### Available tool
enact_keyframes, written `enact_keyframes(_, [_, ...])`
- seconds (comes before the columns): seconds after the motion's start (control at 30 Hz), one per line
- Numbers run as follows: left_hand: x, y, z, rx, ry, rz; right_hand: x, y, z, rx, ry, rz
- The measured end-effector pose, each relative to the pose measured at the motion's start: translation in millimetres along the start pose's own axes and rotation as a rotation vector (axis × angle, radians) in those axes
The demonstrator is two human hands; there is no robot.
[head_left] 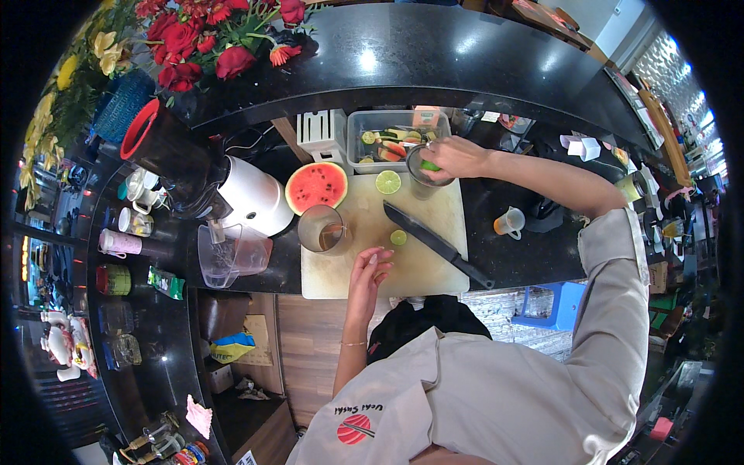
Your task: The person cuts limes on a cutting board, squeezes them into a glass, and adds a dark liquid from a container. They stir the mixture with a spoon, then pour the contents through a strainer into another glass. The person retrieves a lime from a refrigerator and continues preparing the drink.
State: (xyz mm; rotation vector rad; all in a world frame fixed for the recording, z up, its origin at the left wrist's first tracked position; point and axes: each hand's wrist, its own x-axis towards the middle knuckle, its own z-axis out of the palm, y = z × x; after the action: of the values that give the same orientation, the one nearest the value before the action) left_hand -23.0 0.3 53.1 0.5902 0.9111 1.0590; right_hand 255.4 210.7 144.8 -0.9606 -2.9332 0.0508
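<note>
My right hand (451, 159) is closed on a piece of lime (429, 165) above the mouth of a clear cup (426, 187) at the back right of the white cutting board (325, 280). My left hand (369, 267) hovers at the board's front, fingers loosely curled and apart, with nothing visible in it. Just beyond it stands a clear glass (316, 236) with a little brownish content. A cut lime half (387, 183) and a smaller lime piece (398, 237) lie on the board. Between them and the right edge, a dark knife (425, 234) rests diagonally.
A watermelon half (316, 187) sits at the board's back left, beside a white juicer (252, 198). A clear bin (361, 118) of fruit scraps stands behind. A small measuring jug (509, 222) is on the right. A clear plastic container (256, 252) stands left.
</note>
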Motion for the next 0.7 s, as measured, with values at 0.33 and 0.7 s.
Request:
enact_keyframes(0.33, [1, -3, -5, 0.005, 0.001, 0.002, 4, -2, -3, 0.099, 0.125, 0.091])
enact_keyframes(0.7, [0, -4, -5, 0.039, -0.002, -0.006, -12, -8, -3, 0.585, 0.345, 0.168])
